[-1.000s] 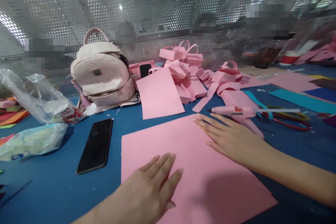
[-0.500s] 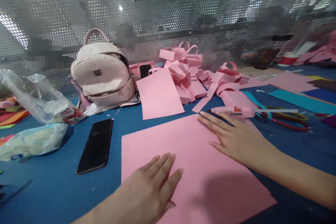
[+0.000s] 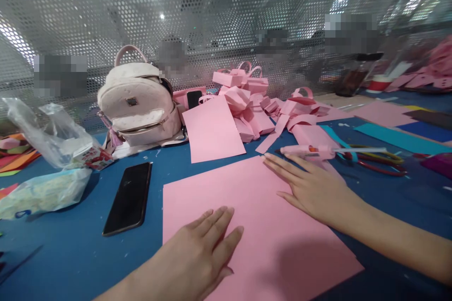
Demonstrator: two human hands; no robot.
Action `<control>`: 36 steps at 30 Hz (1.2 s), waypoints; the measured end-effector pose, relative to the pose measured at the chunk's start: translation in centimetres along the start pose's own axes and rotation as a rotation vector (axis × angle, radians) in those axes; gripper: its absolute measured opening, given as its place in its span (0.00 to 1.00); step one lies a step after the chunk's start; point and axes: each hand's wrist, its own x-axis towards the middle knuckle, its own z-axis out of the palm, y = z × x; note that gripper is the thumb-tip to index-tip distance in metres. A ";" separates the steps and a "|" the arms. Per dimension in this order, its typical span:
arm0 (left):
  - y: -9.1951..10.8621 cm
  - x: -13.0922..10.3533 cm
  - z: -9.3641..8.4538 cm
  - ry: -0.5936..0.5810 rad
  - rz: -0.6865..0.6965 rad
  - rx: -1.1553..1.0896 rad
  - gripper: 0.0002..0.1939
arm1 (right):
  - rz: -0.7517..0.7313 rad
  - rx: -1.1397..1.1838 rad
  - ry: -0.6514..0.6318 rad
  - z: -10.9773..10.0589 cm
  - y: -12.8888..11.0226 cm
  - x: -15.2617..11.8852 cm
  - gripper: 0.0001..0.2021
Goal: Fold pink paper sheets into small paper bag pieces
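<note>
Clearly, the left hand (image 3: 199,249) and right hand (image 3: 309,186) are resting on the paper (image 3: 243,188) — each grip is lying unfolded, clasping nothing — while a phone (image 3: 129,197) is lying leftward.

Phone (image 3: 127,199) left of paper (image 3: 261,225) (backpack (image 3: 139,103) behind).

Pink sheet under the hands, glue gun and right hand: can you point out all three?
Pink sheet (image 3: 259,207), head view: bare middle of its upper face.
Glue gun (image 3: 323,152), head view: its pink body.
Right hand (image 3: 314,190), head view: back of the hand.
</note>
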 end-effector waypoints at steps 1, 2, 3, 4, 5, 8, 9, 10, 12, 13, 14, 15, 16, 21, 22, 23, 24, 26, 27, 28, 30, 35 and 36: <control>0.0 0.1 0.0 0.020 -0.013 -0.021 0.24 | 0.020 -0.003 -0.017 -0.3 0.0 0.0 0.29; -0.1 0.3 0.0 0.047 -0.032 -0.045 0.22 | 0.046 -0.010 -0.036 -0.7 -0.1 -0.1 0.28; -0.1 0.4 0.1 0.085 -0.060 -0.065 0.21 | 0.073 -0.018 -0.051 -1.3 -0.3 -0.1 0.27; -0.1 0.6 0.2 0.127 -0.093 -0.074 0.20 | 0.086 -0.028 -0.065 -1.9 -0.5 -0.1 0.27; 0.0 0.7 0.3 0.164 -0.124 -0.071 0.19 | 0.078 -0.036 -0.066 -2.6 -0.8 -0.1 0.28; 0.0 0.7 0.8 0.224 -0.157 0.037 0.18 | -0.070 0.038 -0.066 -4.5 -2.2 0.1 0.22; 0.1 0.6 1.0 0.223 -0.146 0.092 0.18 | -0.101 0.094 -0.085 -4.9 -2.7 0.3 0.20; 0.2 0.5 1.2 0.213 -0.131 0.140 0.19 | -0.108 0.146 -0.082 -5.2 -3.4 0.4 0.18; 0.4 0.4 1.5 0.204 -0.136 0.196 0.20 | -0.106 0.224 -0.089 -5.4 -4.5 0.7 0.16; 0.6 0.4 1.6 0.204 -0.157 0.199 0.20 | -0.102 0.244 -0.089 -5.3 -5.0 0.8 0.16; 0.8 0.5 1.6 0.207 -0.185 0.190 0.19 | -0.101 0.249 -0.089 -5.1 -5.4 0.9 0.15; 1.0 0.5 1.4 0.207 -0.208 0.178 0.19 | -0.103 0.240 -0.082 -4.9 -5.7 0.9 0.15; 1.2 0.7 1.2 0.201 -0.224 0.165 0.20 | -0.107 0.218 -0.074 -4.7 -5.9 1.0 0.14; 1.5 1.5 0.2 0.084 -0.228 0.096 0.24 | -0.120 0.034 -0.096 -4.2 -6.4 1.4 0.19; 1.4 1.6 0.2 0.069 -0.238 0.080 0.25 | -0.125 0.011 -0.119 -4.3 -6.5 1.6 0.20; 1.3 1.8 0.4 0.062 -0.248 0.070 0.26 | -0.132 -0.003 -0.141 -4.5 -6.6 1.8 0.20; 1.2 1.9 0.6 0.058 -0.248 0.072 0.27 | -0.139 -0.014 -0.165 -4.6 -6.7 2.1 0.21; 1.0 2.3 1.1 0.043 -0.223 0.096 0.24 | -0.144 -0.027 -0.213 -5.1 -6.9 2.6 0.21; 1.0 2.5 1.3 0.025 -0.214 0.104 0.23 | -0.148 -0.028 -0.238 -5.3 -7.0 2.9 0.21; 1.0 2.7 1.3 0.001 -0.209 0.103 0.22 | -0.150 -0.024 -0.261 -5.5 -7.1 3.2 0.21; 1.2 3.2 1.0 -0.044 -0.216 0.078 0.21 | -0.155 0.013 -0.300 -5.9 -7.0 3.6 0.17; 1.4 4.1 -1.2 -0.075 -0.287 -0.027 0.19 | -0.127 0.221 -0.307 -6.3 -5.4 4.0 0.08; 1.3 4.2 -1.6 -0.076 -0.320 -0.054 0.18 | -0.107 0.274 -0.297 -6.3 -4.9 4.0 0.08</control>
